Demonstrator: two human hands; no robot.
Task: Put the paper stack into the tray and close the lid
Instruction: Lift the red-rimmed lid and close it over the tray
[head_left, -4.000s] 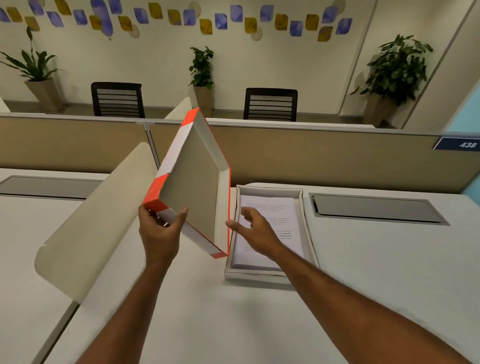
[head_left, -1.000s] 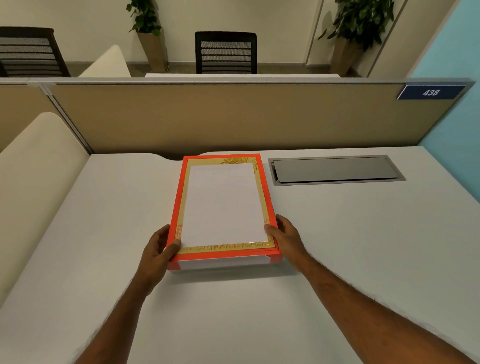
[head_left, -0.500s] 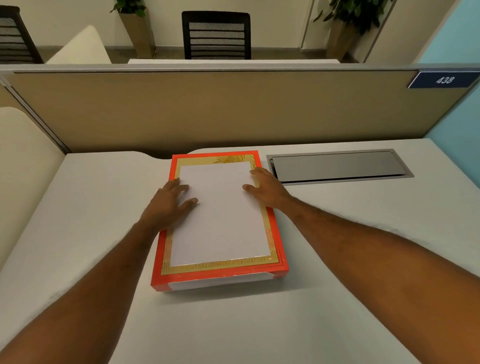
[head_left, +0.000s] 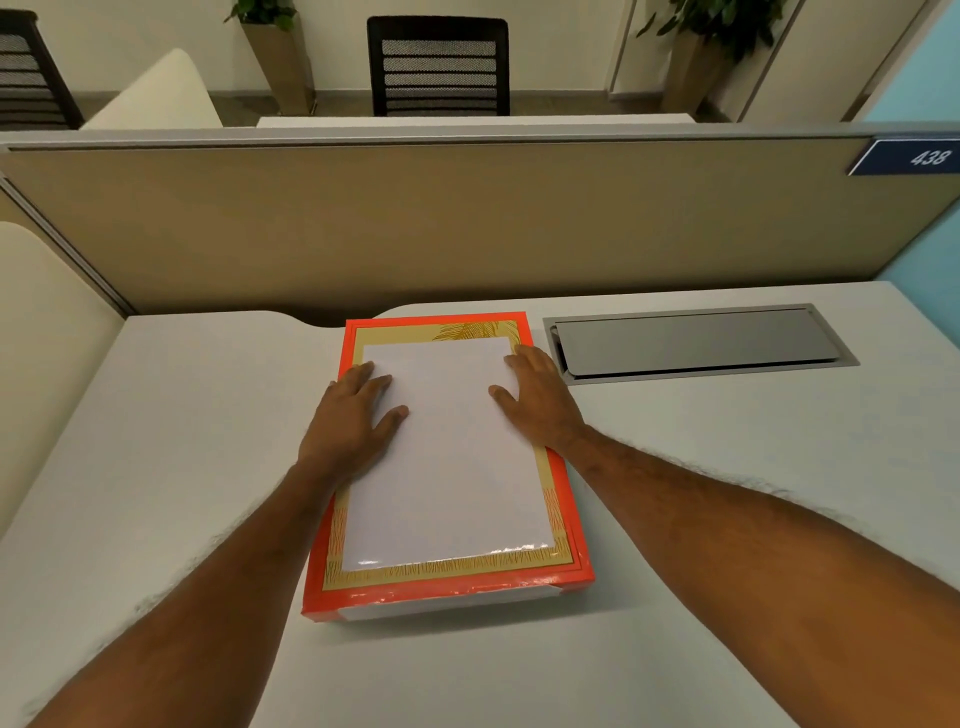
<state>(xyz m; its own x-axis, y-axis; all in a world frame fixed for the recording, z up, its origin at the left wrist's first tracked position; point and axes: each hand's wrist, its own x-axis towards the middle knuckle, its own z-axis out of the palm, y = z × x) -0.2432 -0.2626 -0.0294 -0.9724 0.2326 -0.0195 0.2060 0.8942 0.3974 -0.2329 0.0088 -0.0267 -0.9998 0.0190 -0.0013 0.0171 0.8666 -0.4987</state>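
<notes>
Lid (head_left: 447, 582) shut over tray, on white desk (head_left: 182, 441) beside grey cable hatch (head_left: 696, 343). Left hand (head_left: 353, 421) and right hand (head_left: 540, 400) flat on lid, fingers spread, grasping nothing. Beige partition (head_left: 467, 218) behind, black chair (head_left: 439, 65) and potted plants beyond.

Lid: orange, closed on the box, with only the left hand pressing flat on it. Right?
Not quite. The head view shows both hands flat on the orange lid: the left hand and the right hand. The lid is closed.
</notes>
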